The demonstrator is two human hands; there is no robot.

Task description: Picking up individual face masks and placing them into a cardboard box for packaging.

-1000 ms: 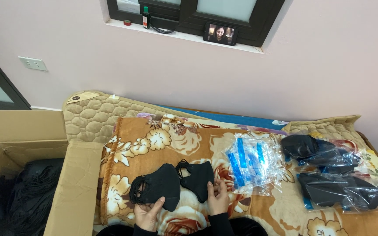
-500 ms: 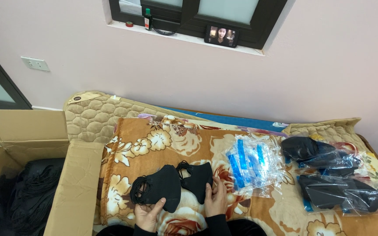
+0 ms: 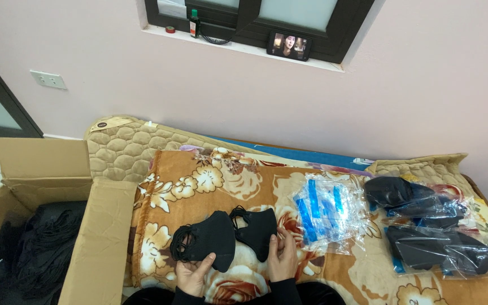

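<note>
a: right, close in on the grip. left hand [image 3: 194, 273] has its thumb pinched over the lower edge of a black face mask stack [image 3: 205, 244], fingers underneath, so the soft folded stack stays squared up.

b: and the right hand [image 3: 282, 257]?

a: fingers curled onto the edge of a second black mask [image 3: 258, 230], holding it flat on the floral blanket [image 3: 210, 175], just right of the stack and touching it.

b: textures?

a: masks look matte, pleated, thin ear loops bunched at the left. blanket is plush and orange-brown.

b: further out from the stack?

a: to its right, crinkly clear bags with blue strips [image 3: 326, 212]; beyond those, bagged black masks [image 3: 433, 240]. to its left, an open cardboard box [image 3: 94, 226] with dark loose material inside.
</note>
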